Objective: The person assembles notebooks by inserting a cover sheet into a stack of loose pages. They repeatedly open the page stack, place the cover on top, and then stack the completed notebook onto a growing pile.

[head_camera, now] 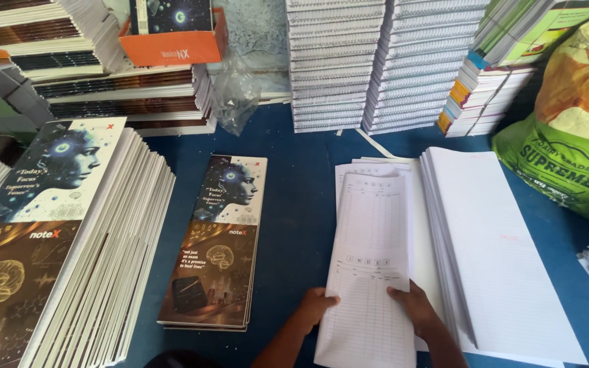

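Seen from above, a person's two hands grip a long white printed sheet (369,272) ruled with table lines, near the bottom edge of the view. The left hand (316,307) pinches the sheet's left edge with its fingers curled under, and the right hand (414,307) presses down on the sheet's right side, fingers closed over the paper. The sheet lies on top of a small stack of similar sheets (349,174) on a blue surface (294,204). Just right of it sits a thick pile of white lined pages (492,238). To the left, apart from the hands, lies a thin stack of dark illustrated covers (218,242), and further left a tall slanted stack of the same covers (56,252). Behind stand piles of spiral-bound notebooks (376,61). A green and orange sack (574,129) fills the right edge.
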